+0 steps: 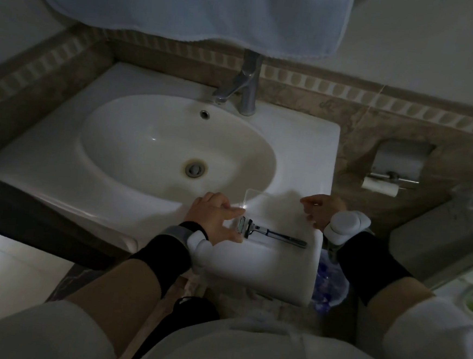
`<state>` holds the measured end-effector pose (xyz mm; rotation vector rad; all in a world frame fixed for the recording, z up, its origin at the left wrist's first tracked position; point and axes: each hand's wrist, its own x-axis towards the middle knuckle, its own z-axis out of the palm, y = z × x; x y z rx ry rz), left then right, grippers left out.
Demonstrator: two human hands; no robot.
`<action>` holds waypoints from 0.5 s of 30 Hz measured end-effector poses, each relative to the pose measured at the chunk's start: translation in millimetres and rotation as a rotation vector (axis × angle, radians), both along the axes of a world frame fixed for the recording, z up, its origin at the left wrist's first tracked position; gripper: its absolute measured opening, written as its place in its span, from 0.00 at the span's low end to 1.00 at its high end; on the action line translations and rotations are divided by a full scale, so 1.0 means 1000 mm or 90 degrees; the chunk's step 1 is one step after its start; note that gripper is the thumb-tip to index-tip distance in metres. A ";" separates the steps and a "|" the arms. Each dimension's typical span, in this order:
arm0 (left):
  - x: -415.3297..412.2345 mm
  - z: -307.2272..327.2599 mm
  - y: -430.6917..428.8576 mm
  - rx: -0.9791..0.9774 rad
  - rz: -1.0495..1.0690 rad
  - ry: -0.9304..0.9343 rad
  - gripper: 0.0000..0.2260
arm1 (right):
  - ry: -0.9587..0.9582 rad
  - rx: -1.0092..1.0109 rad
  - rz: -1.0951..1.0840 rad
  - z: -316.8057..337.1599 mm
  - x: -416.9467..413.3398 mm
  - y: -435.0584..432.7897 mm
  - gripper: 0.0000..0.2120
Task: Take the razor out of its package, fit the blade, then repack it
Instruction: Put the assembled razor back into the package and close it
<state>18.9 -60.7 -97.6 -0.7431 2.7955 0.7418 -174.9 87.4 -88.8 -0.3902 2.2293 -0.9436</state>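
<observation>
The razor [270,233] lies on the sink's front right rim, its head to the left and its dark handle pointing right. A blade cartridge sits on the head. A clear, flat plastic package [273,205] hovers just behind and over the razor, hard to make out in the dim light. My left hand [215,217] pinches the package's left edge with the fingers spread, the thumb beside the razor head. My right hand [319,210] grips its right edge. Both wrists carry white devices on dark bands.
The white sink [61,162] has an oval basin and a chrome tap [244,86] at the back. A pale towel [186,8] hangs above. A toilet-roll holder [391,169] is set in the right wall. A blue-patterned bag [330,286] sits below the sink's right corner.
</observation>
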 end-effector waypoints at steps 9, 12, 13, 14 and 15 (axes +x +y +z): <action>0.001 -0.001 -0.001 -0.001 -0.017 0.000 0.30 | -0.021 -0.014 0.001 0.000 0.000 0.000 0.12; 0.000 0.000 -0.001 0.015 -0.005 0.003 0.28 | -0.015 -0.021 -0.007 0.001 0.002 0.000 0.11; 0.000 0.000 -0.001 0.012 -0.007 0.000 0.28 | -0.020 -0.025 -0.013 0.001 0.004 0.000 0.11; 0.000 0.000 -0.002 0.004 -0.011 -0.003 0.28 | -0.027 -0.029 -0.016 0.002 0.004 0.000 0.11; 0.000 0.000 -0.001 -0.007 -0.015 -0.006 0.28 | -0.039 -0.037 -0.018 0.003 0.005 0.000 0.11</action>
